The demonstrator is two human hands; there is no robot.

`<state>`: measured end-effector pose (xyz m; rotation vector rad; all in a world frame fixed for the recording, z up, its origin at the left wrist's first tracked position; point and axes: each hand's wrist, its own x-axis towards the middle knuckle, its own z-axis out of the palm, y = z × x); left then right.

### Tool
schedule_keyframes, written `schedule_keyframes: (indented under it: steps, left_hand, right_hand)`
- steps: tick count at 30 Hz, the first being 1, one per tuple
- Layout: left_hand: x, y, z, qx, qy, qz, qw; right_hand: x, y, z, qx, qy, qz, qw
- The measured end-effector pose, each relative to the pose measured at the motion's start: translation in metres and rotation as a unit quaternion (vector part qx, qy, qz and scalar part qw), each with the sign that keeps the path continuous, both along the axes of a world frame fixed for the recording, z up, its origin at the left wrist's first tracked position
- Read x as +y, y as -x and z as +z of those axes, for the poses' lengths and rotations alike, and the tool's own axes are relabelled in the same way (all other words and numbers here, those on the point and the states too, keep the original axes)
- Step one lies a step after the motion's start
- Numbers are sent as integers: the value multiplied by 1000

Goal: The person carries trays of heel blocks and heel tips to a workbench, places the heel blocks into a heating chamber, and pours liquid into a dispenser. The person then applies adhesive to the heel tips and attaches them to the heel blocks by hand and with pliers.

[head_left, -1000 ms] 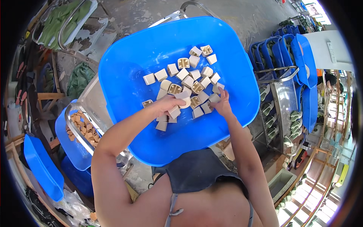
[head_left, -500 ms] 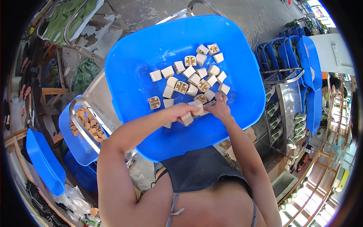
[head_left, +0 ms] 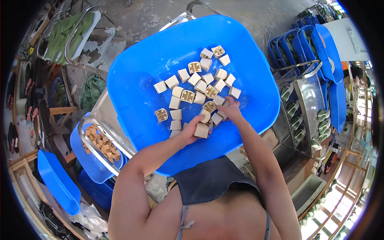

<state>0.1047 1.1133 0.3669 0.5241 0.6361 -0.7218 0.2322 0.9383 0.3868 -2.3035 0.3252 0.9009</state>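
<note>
Cream block-shaped shoe heels [head_left: 195,79] lie scattered in a large blue plastic tub [head_left: 136,76] in front of me. Some show hollow, ribbed undersides; others lie solid side up. My left hand [head_left: 191,130], low in the tub, is closed around a shoe heel [head_left: 201,130], with another heel [head_left: 205,116] by its thumb. To its right, my right hand [head_left: 232,109] has its fingers bent around a heel [head_left: 225,104] at the near right edge of the group. Fingers partly hide the heels beneath them.
A metal-framed rack holds a blue bin [head_left: 90,160] of tan pieces at left. Another blue tray [head_left: 58,182] leans nearby. Blue bins [head_left: 290,50] and a rack of green-and-white shoes [head_left: 296,120] stand at right. Green pieces [head_left: 70,36] lie on a rack at far left.
My left hand has moved slightly down and toward me with the heel, turning it. My right hand has shifted a little left and now closes on a heel. The view has shifted slightly.
</note>
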Motion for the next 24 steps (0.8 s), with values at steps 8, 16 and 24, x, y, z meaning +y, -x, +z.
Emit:
schedule_keyframes:
  steps: [8,16,24]
  left_hand:
    - [13,-2,32,-16,68,-37,997]
    - [-33,-19,144,-123,61,-113,984]
    - [-217,12,148,-100,206,-297,927]
  right_hand:
    - [4,13,8,-92,-33,-39,994]
    - [-42,33,141,-86,-484,-240,837]
    - [-247,115,97,-232,-461,-289,806]
